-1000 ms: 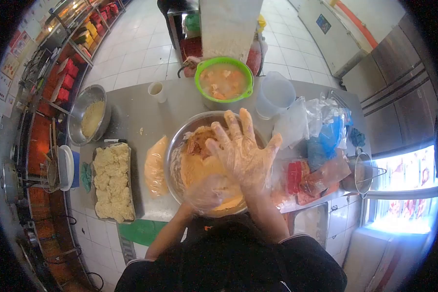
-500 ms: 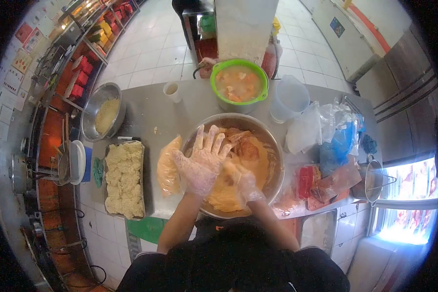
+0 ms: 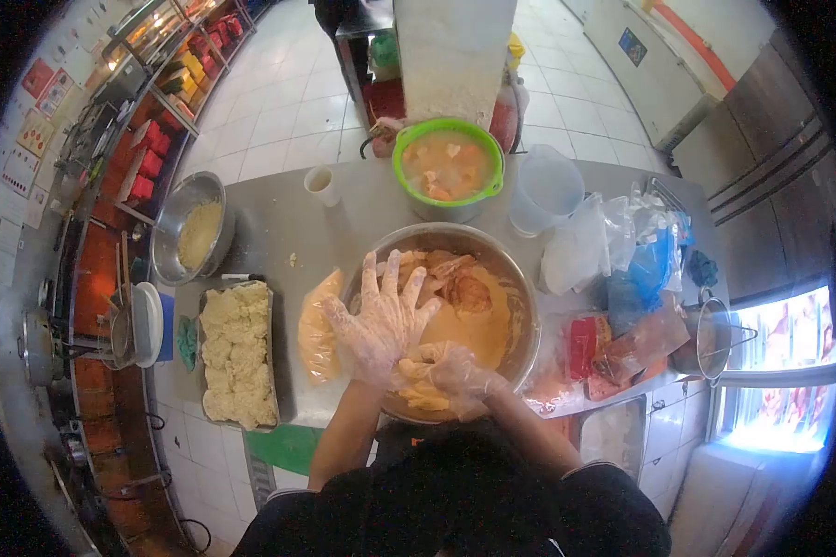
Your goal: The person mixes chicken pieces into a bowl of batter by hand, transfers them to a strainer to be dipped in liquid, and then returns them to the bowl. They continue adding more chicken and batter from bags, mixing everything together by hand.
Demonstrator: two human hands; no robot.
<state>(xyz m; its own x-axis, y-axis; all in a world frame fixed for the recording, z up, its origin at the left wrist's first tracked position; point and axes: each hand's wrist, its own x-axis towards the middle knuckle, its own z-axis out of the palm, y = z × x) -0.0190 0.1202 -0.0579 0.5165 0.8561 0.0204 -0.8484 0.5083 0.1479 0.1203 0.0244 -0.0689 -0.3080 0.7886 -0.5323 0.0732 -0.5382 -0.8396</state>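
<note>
A large steel bowl [image 3: 530, 357] holds thick orange batter [image 3: 474, 332] with pieces of raw meat [image 3: 467, 290] at its far side. Over the bowl's left part, my left hand [image 3: 378, 320] is open, its fingers spread, in a clear plastic glove smeared with batter. My right hand [image 3: 450, 373], also gloved, is over the near part of the bowl with its fingers curled against the heel of my left hand. Whatever those fingers pinch is hidden. A plastic bag of orange powder [image 3: 321, 330] lies just left of the bowl.
A tray of pale crumbly coating [image 3: 237, 353] and a steel bowl of crumbs [image 3: 195, 232] are on the left. Behind stand a green-rimmed colander [image 3: 448, 167], a white cup [image 3: 321, 184] and a clear jug [image 3: 545, 190]. Plastic bags [image 3: 581, 246] and a strainer [image 3: 712, 339] are right.
My right hand has moved left and nearer to me, out from over the batter to the heel of my left hand, and its fingers have curled. My left hand stays spread.
</note>
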